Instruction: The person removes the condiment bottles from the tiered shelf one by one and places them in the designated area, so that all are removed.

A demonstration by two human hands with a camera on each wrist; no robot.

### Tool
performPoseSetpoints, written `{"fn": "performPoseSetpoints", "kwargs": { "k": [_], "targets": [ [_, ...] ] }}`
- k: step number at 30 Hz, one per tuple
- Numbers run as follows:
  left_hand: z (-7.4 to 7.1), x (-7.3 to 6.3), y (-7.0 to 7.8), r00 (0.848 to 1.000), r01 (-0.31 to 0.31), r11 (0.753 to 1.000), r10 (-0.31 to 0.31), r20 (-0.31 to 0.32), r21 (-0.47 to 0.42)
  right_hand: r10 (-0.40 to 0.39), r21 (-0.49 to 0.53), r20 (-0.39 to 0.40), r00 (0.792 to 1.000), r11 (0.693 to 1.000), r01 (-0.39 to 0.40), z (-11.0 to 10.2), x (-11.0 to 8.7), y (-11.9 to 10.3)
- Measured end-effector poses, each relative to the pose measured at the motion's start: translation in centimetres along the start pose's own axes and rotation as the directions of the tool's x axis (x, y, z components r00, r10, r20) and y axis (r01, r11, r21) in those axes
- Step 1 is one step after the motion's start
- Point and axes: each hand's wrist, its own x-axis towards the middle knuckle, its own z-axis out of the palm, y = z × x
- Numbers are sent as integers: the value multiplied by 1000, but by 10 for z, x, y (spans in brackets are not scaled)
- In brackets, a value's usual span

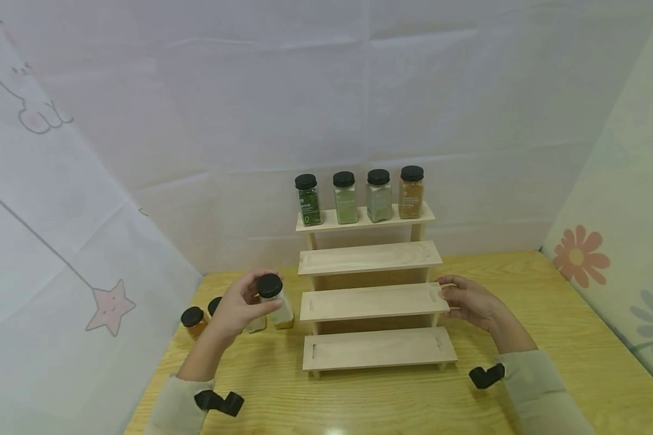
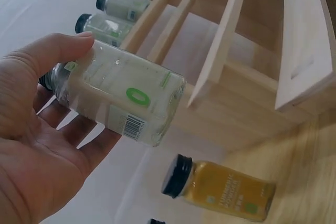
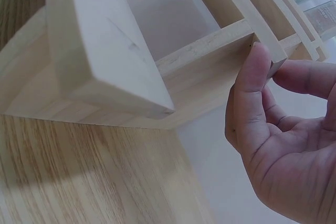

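My left hand (image 1: 242,308) grips a black-lidded glass spice jar (image 2: 123,90) with pale contents, a barcode and a green mark on its side. Thumb and fingers wrap its upper part, and it is raised to the left of the wooden tiered rack (image 1: 374,302). On the table below that hand stands a turmeric powder jar (image 2: 228,190). At the rack's other side, my right hand (image 1: 470,302) pinches the right end of the second shelf from the bottom, with the thumb (image 3: 254,72) against the wood.
Several black-lidded spice jars line the top shelf, a dark green one (image 1: 309,202) at the left and an orange-brown one (image 1: 411,196) at the right. An orange jar (image 1: 194,321) and others stand partly behind my left forearm. A cloth wall (image 1: 250,121) backs the wooden table (image 1: 359,405).
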Motion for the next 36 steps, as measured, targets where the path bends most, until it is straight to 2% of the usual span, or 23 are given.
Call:
{"fn": "performPoseSetpoints", "kwargs": {
  "k": [10,17,36],
  "targets": [
    [-6,-7,-21,1000,21,999,-21,12,27,3,-2,2,1000,1000,-3,0,0,-1],
    [-4,-15,-37,997,78,997,-78,2,11,8,-20,-6,1000,1000,-9,1,1,-2],
    [1,-26,-68,992,128,992,-128,12,-15,-2,-16,9,1000,1000,2,-1,1,-1]
  ]
}}
